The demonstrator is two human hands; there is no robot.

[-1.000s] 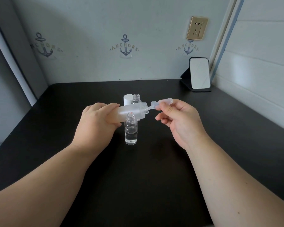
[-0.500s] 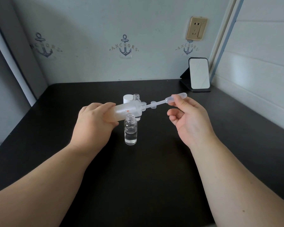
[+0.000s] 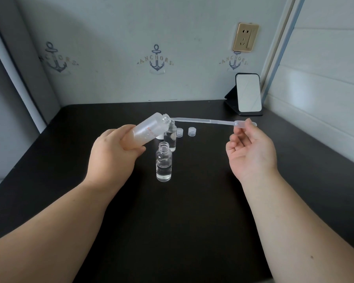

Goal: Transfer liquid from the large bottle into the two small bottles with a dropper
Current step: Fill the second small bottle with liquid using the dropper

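Over the black table (image 3: pixel 192 221), left fingers (image 3: pixel 129 149) grip the tilted large bottle (image 3: pixel 149 130); right fingers (image 3: pixel 240 127) pinch the dropper (image 3: pixel 204 121).

**Setting: corner of a home room**

Domestic interior, not a lab. Pale wallpaper (image 3: pixel 119 48) printed with repeating anchor motifs (image 3: pixel 157 60) lettered "ANCHORS". Gold-coloured wall socket (image 3: pixel 246 37) set above the back right corner. Dark matte worktop (image 3: pixel 172 221) fitted into the corner, wall on the left, white panelled surface (image 3: pixel 325 68) on the right. Small mirror (image 3: pixel 248 94) on a black folding stand sits at the worktop's far right. No bench fittings or apparatus racks in view.
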